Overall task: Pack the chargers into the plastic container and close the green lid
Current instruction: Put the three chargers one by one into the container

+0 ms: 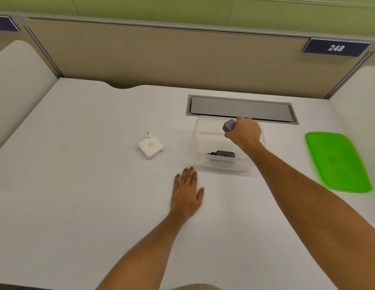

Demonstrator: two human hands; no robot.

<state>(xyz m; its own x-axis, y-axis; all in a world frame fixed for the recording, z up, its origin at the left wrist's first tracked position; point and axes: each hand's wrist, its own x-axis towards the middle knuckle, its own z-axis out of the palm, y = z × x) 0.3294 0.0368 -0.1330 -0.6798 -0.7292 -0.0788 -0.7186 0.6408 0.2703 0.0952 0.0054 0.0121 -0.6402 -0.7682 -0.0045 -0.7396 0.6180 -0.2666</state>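
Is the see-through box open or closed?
Open. The box has no lid on: the green lid lies flat on the table to its right, apart from it.

White desk (77,185) underfoot of everything; grey cable hatch (241,108) at one o'clock; beige partition (161,55) at twelve; dark plate (336,47), seemingly reading 248, at two o'clock.

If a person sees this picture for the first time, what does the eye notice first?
First the bright green lid, lying off at the right of the white desk. Next the right hand, holding a dark charger above the clear container, where another dark charger already lies. A white charger waits to its left.
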